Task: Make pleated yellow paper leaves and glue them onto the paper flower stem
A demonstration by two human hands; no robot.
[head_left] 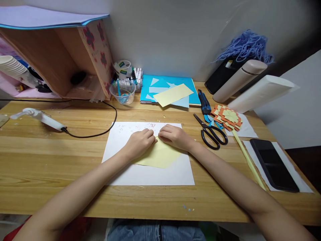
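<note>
Left of white sheet [150, 175]: bare desk [50, 160], cable [110, 125] curving near.
Right of white sheet: scissors [213, 135] lie near.
Behind white sheet: open strip, then plastic cup [123, 92].

Both hands press on a pale yellow paper [160, 156] lying on a white sheet [150, 174] — the left hand [139, 142] and right hand [174, 136] almost touch at its upper edge. Black scissors [212, 133] lie just to the right, a glue gun [40, 117] well to the left on the wooden desk [50, 160].
</note>
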